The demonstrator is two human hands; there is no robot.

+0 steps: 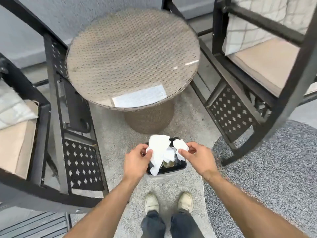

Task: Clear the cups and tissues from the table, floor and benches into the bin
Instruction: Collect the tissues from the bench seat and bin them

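Observation:
A small black bin [181, 166] stands on the floor in front of my feet, below the round wicker table [132, 54]. My left hand [137, 160] pinches a large crumpled white tissue [158, 148] that hangs over the bin's opening. My right hand [195, 152] grips a smaller white tissue wad [180, 145] above the bin's right side. More white tissue and a clear cup [169, 163] lie inside the bin.
A white paper sheet [139, 97] lies under the table's glass top near its front edge. Black metal benches with beige cushions flank the table, left [56, 103] and right [240, 100]. A grey speckled rug [265, 169] lies at right. My shoes [168, 201] stand behind the bin.

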